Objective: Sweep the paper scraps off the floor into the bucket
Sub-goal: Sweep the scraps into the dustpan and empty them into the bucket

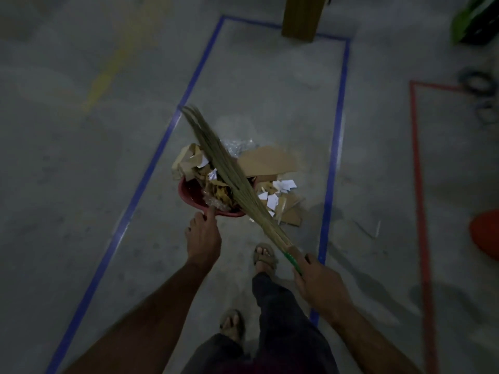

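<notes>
R hand (318,282) gripping broom (229,168), over bucket (189,193)

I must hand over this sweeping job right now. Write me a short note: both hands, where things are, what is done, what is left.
Left hand grips the near rim of the red bucket.
Right hand grips the broom by its handle; bristles lie across the bucket.
Done: the bucket already holds scraps.
Left: white paper scraps and cardboard pieces on the floor, right of the bucket.
</notes>
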### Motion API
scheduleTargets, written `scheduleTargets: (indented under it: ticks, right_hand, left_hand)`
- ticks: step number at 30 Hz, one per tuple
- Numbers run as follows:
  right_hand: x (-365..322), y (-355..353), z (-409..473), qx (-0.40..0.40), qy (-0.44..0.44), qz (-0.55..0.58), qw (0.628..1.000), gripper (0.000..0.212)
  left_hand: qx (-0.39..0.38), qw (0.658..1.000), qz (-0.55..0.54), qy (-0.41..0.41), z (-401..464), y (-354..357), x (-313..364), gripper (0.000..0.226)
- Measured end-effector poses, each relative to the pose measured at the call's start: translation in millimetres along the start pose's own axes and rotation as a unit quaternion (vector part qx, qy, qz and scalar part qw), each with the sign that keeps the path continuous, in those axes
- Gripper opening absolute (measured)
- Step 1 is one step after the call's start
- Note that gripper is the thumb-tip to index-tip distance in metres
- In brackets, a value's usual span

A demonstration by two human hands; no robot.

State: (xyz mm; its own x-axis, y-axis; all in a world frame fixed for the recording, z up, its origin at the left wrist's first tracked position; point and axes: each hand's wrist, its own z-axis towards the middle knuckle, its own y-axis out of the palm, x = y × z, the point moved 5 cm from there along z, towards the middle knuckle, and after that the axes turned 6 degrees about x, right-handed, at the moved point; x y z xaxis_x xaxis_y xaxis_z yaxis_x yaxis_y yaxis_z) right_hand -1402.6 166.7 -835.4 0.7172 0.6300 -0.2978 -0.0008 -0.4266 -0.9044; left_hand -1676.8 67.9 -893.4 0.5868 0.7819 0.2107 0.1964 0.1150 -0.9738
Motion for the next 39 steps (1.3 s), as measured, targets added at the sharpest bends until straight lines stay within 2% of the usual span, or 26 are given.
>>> scheduleTargets:
  ticks: [6,11,14,17,22,27,30,35,39]
  right_hand:
    - [-26.2,-35.6,-83.5,0.064,-0.01,-0.009,0.998,0.058]
    - [-28.2,-66.6,-133.0,0.107,-0.003,-0.019,0.994,0.059]
    - [-20.8,-93.1,-155.5,0.159,-0.02,-0.051,0.986,0.059]
    - [1.2,-114.9,-169.8,0.206,-0.03,-0.066,0.976,0.059]
    - [77.6,-141.0,-194.6,0.197,0.014,-0.047,0.979,0.056]
    - [181.0,-165.9,-239.6,0.201,0.054,-0.03,0.978,0.057]
    - [248.3,-175.3,-270.6,0.2,0.078,-0.019,0.977,0.061]
    - [345.3,-193.8,-318.8,0.186,0.124,-0.076,0.972,0.065]
    - [414.1,-199.2,-344.7,0.19,0.161,-0.071,0.966,0.06]
  left_hand:
    - [0.042,0.999,-0.015,0.031,-58.0,-74.1,-2.4,0.028]
    - [0.056,0.997,-0.017,0.059,-88.4,-122.5,26.5,0.028]
    - [0.072,0.994,-0.017,0.076,-103.8,-144.6,53.1,0.035]
    - [0.079,0.993,-0.016,0.086,-113.5,-157.3,86.2,0.054]
    - [0.093,0.989,-0.004,0.119,-131.5,-156.9,172.3,0.053]
    - [0.091,0.981,-0.041,0.164,-177.0,-131.2,287.1,0.049]
    - [0.094,0.975,-0.022,0.201,-208.7,-111.5,359.7,0.053]
    - [0.058,0.97,-0.047,0.23,-246.4,-76.8,464.0,0.05]
    - [0.021,0.963,-0.063,0.26,-266.2,-51.9,550.0,0.047]
